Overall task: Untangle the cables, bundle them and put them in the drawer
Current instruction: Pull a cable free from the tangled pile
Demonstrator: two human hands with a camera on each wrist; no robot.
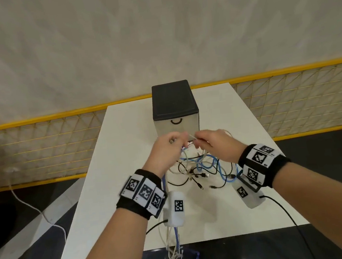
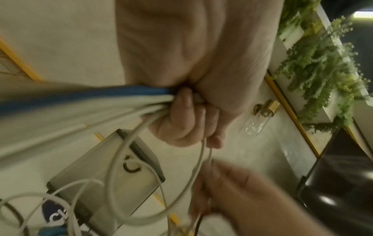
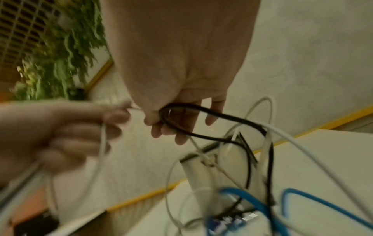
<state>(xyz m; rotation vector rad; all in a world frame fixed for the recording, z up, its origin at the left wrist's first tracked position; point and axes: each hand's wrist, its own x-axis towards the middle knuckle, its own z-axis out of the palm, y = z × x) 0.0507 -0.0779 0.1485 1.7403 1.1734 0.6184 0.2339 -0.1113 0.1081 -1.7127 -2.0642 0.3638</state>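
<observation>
A tangle of white, blue and black cables [image 1: 203,171] lies on the white table [image 1: 117,191] in front of a small drawer unit [image 1: 174,108] with a black top and a shut drawer. My left hand [image 1: 168,148] is raised over the tangle and grips a bunch of white and blue cables [image 2: 84,102] in its fist; their ends hang off the table's near edge. My right hand [image 1: 212,144] pinches a thin white cable [image 3: 135,109] stretched between both hands, and a black cable loop [image 3: 193,121] hangs over its fingers [image 3: 179,135].
A yellow mesh railing [image 1: 43,144] runs behind the table, with a pale wall beyond. A white cord [image 1: 34,209] trails over the dark floor at the left. Green plants [image 2: 322,60] hang on a wall in the wrist views.
</observation>
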